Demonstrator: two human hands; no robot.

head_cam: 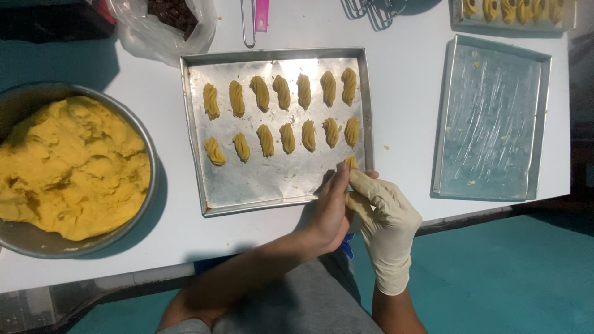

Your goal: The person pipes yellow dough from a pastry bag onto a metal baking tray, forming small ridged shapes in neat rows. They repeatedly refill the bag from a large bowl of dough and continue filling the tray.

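- Left hand (331, 207), bare, and right hand (387, 226), in a pale glove, meet at the near right corner of the baking tray (198, 124); both are closed around something that is mostly hidden between them (it may be a piping tool, cannot tell)
- A fresh dough piece (351, 162) shows just past the fingertips, touching the tray metal, starting a third row
- Two rows of twisted dough pieces (281, 93) already sit on the tray, seven in each, evenly spaced and apart from one another
- To do this well, judging by the rows: keep the new piece in line with the column above, match its length and twist, and leave a gap to the tray rim, which is close at this corner
- Big metal bowl (151, 185) of yellow dough stands left of the tray, well apart from the hands
- An empty greased tray (492, 117) lies to the right; a further tray of shaped pieces (513, 12) at the far edge
- Clear bag of dark bits (167, 25) and a pink-handled tool (262, 15) lie beyond the tray
- Nothing lies across the open near strip of the tray; only the raised rim crowds the hands
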